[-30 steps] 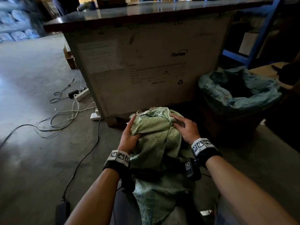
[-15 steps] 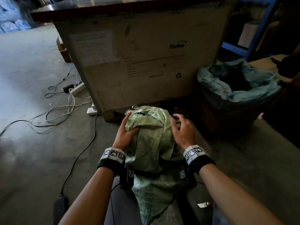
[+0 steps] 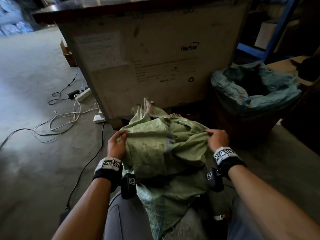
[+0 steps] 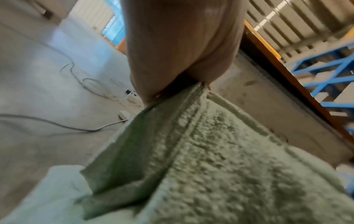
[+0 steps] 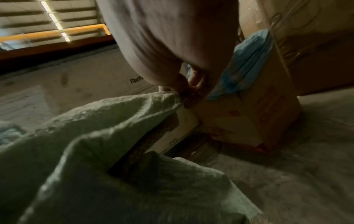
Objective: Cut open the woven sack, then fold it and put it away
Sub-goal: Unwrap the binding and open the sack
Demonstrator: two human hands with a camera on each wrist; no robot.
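A crumpled green woven sack (image 3: 162, 149) lies bunched over my lap, its lower end hanging between my knees. My left hand (image 3: 117, 142) grips the sack's left edge with curled fingers; the left wrist view shows the fabric (image 4: 201, 159) pinched under that hand (image 4: 172, 84). My right hand (image 3: 216, 137) grips the right edge, and in the right wrist view its fingers (image 5: 191, 91) pinch a fold of the sack (image 5: 118, 128). The cloth is stretched between the two hands. No cutting tool is in sight.
A big wooden crate (image 3: 155, 58) stands right ahead. To its right is a bin lined with a blue bag (image 3: 254, 90). Cables and power strips (image 3: 72, 108) lie on the concrete floor at the left. Blue shelving (image 3: 270, 47) is at the back right.
Both hands left the top of the bundle, moved apart to its sides and took hold of the edges. The sack has spread wider between them.
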